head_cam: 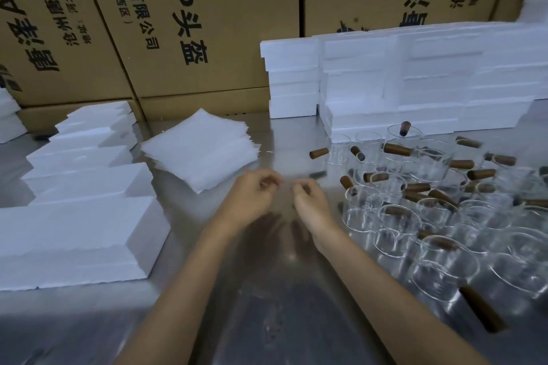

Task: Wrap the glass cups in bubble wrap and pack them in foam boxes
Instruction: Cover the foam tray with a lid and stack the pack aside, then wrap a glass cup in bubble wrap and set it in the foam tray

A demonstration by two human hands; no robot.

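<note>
Several clear glass cups (444,216) with brown wooden handles crowd the right side of the metal table (207,320). A stack of white wrap sheets (201,148) lies at centre left. White foam boxes (74,240) sit in a row on the left, and more foam boxes (415,80) are stacked at the back right. My left hand (252,195) and my right hand (308,201) hover close together over the bare table in front of the sheets, fingers curled. Neither hand visibly holds anything; motion blur hides the fingertips.
Large brown cardboard cartons (178,24) with black print form a wall behind the table. One glass cup (439,278) with a long brown handle stands near my right forearm. A loose brown handle (318,153) lies between the sheets and the cups.
</note>
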